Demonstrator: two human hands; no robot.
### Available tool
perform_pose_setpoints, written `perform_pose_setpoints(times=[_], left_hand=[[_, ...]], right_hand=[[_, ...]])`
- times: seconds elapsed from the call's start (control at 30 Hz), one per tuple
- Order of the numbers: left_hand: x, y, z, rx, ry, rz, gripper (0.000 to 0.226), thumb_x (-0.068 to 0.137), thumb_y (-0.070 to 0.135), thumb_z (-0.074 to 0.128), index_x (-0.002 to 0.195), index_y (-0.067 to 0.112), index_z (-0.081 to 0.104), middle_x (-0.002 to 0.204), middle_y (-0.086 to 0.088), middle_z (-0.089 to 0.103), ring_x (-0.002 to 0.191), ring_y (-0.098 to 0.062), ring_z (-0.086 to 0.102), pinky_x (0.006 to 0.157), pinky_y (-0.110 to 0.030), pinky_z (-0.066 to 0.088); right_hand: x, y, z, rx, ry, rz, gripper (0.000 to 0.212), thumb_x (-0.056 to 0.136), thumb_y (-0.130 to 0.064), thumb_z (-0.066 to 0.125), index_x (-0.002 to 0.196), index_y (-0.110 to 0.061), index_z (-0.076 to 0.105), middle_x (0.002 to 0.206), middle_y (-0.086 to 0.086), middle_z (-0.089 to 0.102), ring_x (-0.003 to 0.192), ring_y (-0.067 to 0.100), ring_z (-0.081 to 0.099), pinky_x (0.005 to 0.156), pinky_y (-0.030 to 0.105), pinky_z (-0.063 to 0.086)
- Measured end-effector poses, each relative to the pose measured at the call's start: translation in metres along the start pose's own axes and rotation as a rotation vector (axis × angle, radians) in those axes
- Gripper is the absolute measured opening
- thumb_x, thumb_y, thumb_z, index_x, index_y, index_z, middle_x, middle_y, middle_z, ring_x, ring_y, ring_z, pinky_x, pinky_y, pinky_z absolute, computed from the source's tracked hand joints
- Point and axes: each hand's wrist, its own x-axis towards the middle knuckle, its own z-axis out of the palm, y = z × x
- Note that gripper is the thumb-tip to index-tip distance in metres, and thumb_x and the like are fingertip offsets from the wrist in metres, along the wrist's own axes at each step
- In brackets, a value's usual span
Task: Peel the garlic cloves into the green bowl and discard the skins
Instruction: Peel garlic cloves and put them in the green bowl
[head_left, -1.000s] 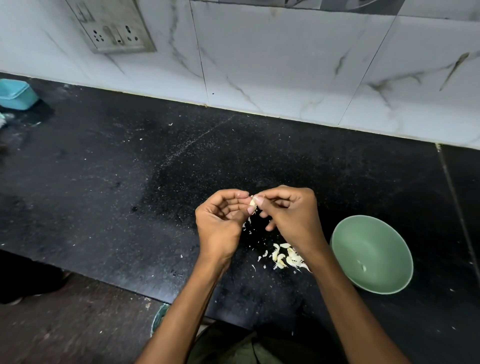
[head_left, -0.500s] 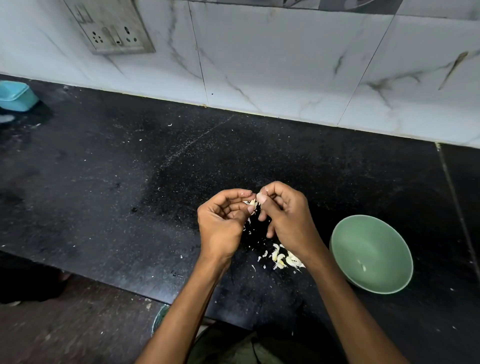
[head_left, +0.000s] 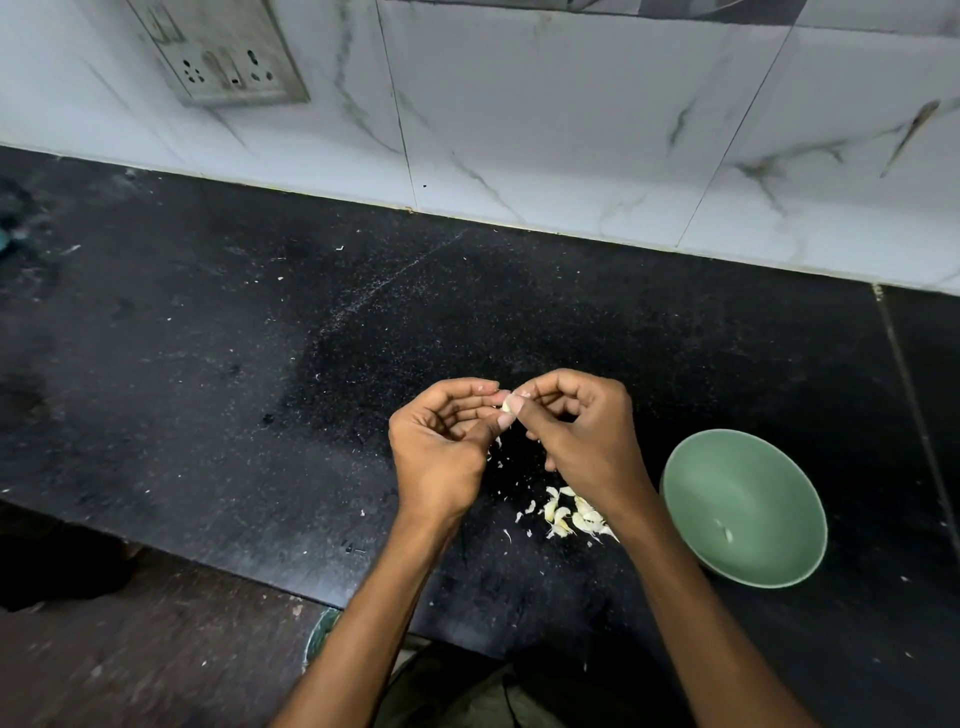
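Both hands meet above the black counter. A small pale garlic clove (head_left: 508, 403) sits between their fingertips. My left hand (head_left: 441, 447) pinches it from the left with curled fingers, and my right hand (head_left: 582, 436) pinches it from the right. A pile of garlic cloves and skins (head_left: 571, 517) lies on the counter below my right wrist. The green bowl (head_left: 748, 457) stands to the right of the hands, with one small pale piece (head_left: 727, 532) inside it.
The black counter (head_left: 260, 364) is speckled with tiny skin flakes. A white marble-tiled wall (head_left: 571, 130) with a switch and socket plate (head_left: 223, 57) runs along the back. The counter's front edge drops to a brown floor at lower left, where part of a round green bin rim (head_left: 317, 636) shows.
The hands stay together on the clove, with fingers shifting slightly. The view has moved, so the blue container at far left is out of sight.
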Motion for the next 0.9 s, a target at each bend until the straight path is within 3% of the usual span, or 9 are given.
perform_pose_setpoints(times=[0.23, 0.33, 0.43, 0.73, 0.9], left_hand=[[0.001, 0.001, -0.001, 0.017, -0.015, -0.030, 0.027, 0.071, -0.017, 0.080, 0.090, 0.000, 0.072, 0.082, -0.012, 0.077, 0.077, -0.019, 0.075, 0.071, -0.024, 0.059], [0.001, 0.001, -0.002, -0.008, -0.024, -0.058, 0.028, 0.069, -0.017, 0.080, 0.090, 0.001, 0.073, 0.082, -0.014, 0.077, 0.077, -0.020, 0.074, 0.072, -0.025, 0.059], [0.001, 0.003, -0.002, -0.048, -0.034, -0.095, 0.029, 0.069, -0.018, 0.079, 0.091, 0.000, 0.073, 0.084, -0.015, 0.077, 0.077, -0.020, 0.074, 0.072, -0.026, 0.059], [-0.002, 0.005, 0.001, -0.129, -0.044, -0.141, 0.023, 0.075, -0.016, 0.075, 0.091, 0.000, 0.074, 0.083, -0.011, 0.076, 0.077, -0.015, 0.071, 0.069, -0.022, 0.057], [-0.003, 0.005, 0.004, -0.098, -0.025, -0.096, 0.022, 0.077, -0.013, 0.076, 0.092, 0.003, 0.075, 0.088, -0.012, 0.077, 0.080, -0.018, 0.070, 0.071, -0.023, 0.057]], right_hand=[[0.000, -0.003, -0.001, -0.068, 0.003, -0.052, 0.011, 0.088, -0.007, 0.078, 0.078, -0.012, 0.074, 0.058, -0.020, 0.066, 0.052, 0.003, 0.061, 0.046, 0.011, 0.044], [0.002, 0.000, 0.001, -0.125, 0.013, -0.072, 0.014, 0.088, -0.010, 0.077, 0.077, -0.015, 0.070, 0.061, -0.013, 0.065, 0.054, 0.010, 0.060, 0.050, 0.023, 0.049], [0.003, 0.005, 0.002, -0.171, -0.028, -0.090, 0.014, 0.093, -0.013, 0.071, 0.080, -0.015, 0.065, 0.070, -0.005, 0.065, 0.065, 0.017, 0.063, 0.063, 0.035, 0.055], [0.000, 0.008, 0.003, -0.328, -0.171, -0.184, 0.014, 0.106, -0.016, 0.051, 0.094, -0.011, 0.055, 0.078, -0.013, 0.052, 0.072, 0.004, 0.052, 0.067, 0.021, 0.038], [0.000, 0.008, 0.006, -0.299, -0.165, -0.196, 0.013, 0.104, -0.015, 0.050, 0.092, -0.011, 0.054, 0.078, -0.010, 0.053, 0.073, 0.008, 0.052, 0.068, 0.027, 0.040]])
